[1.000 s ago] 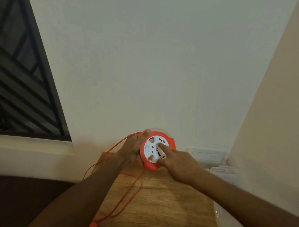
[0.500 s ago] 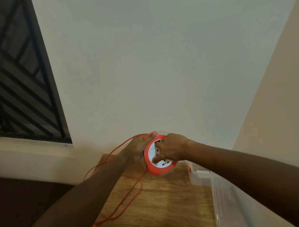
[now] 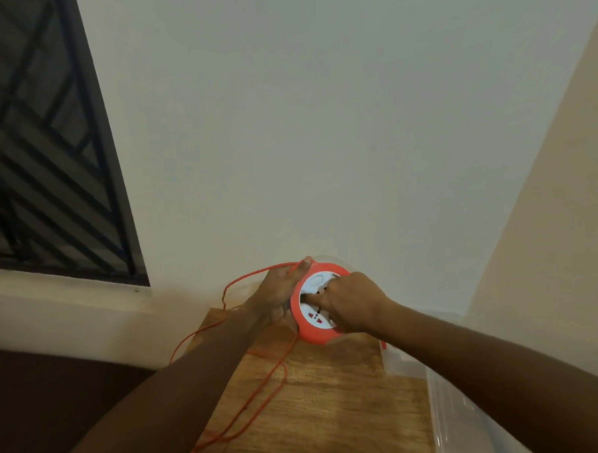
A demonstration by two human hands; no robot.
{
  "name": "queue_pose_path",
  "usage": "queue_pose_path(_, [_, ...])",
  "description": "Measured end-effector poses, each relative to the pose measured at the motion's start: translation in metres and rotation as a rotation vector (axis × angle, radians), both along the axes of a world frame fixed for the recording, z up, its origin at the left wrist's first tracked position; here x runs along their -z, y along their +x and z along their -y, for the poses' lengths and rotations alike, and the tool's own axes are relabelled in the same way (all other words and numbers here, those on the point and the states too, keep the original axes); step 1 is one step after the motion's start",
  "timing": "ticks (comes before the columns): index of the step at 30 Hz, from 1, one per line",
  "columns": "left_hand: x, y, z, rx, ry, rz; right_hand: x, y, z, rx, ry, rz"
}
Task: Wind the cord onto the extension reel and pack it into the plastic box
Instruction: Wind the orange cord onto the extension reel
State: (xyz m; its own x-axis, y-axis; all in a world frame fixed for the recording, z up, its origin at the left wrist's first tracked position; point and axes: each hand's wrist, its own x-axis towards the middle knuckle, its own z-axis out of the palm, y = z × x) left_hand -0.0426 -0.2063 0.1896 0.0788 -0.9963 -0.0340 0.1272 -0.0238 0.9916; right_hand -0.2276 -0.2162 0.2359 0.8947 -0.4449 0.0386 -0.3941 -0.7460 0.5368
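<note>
Holding the round orange-and-white plastic extension reel (image 3: 316, 309) above the wooden desk (image 3: 334, 399), left hand (image 3: 277, 294) clasps its rim; right hand (image 3: 351, 302) grip presses fingers against its face.

A wooden table (image 3: 334, 399) with a visible grain stands against a plain white wall (image 3: 295, 123). Left of the table, a dark window (image 3: 47, 147) with slanted black bars is set in that wall above a pale sill (image 3: 58, 289). Right of the table rises a cream side wall (image 3: 565, 220).
</note>
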Motion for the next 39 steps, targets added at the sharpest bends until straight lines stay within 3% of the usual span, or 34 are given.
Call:
queue_pose_path(5, [0.0,-0.016,-0.002,-0.135,-0.082,0.031,0.042,0.009,-0.014,0.456,0.342,0.793])
queue_pose_path(11, [0.008,-0.035,-0.008,-0.122,-0.219,0.243,0.063,0.039,-0.033,0.846,0.971,1.744])
queue_pose_path(15, [0.009,-0.038,-0.007,-0.078,-0.247,0.291,0.058,0.052,-0.043,0.989,1.182,2.161])
queue_pose_path(18, [0.008,-0.03,-0.007,-0.111,-0.218,0.198,0.052,0.053,-0.046,0.903,1.351,2.262])
queue_pose_path(21, [0.007,-0.02,-0.004,-0.123,-0.197,0.18,0.047,0.052,-0.051,0.817,1.376,2.072])
queue_pose_path(24, [0.007,-0.013,0.0,-0.08,-0.166,0.128,0.049,0.047,-0.056,0.782,1.245,1.727])
queue_pose_path(28, [0.006,0.005,0.002,-0.136,-0.102,0.142,0.041,0.022,-0.057,0.555,0.753,1.154])
queue_pose_path(32, [0.0,0.022,0.005,-0.102,-0.076,0.129,0.019,-0.002,-0.038,0.206,0.205,0.401])
queue_pose_path(35, [-0.01,0.025,0.005,-0.044,-0.078,0.117,0.0,-0.008,-0.021,0.04,0.038,0.067])
queue_pose_path(39, [-0.024,0.025,0.007,0.02,-0.066,0.134,-0.022,-0.002,-0.009,-0.143,-0.086,-0.207])
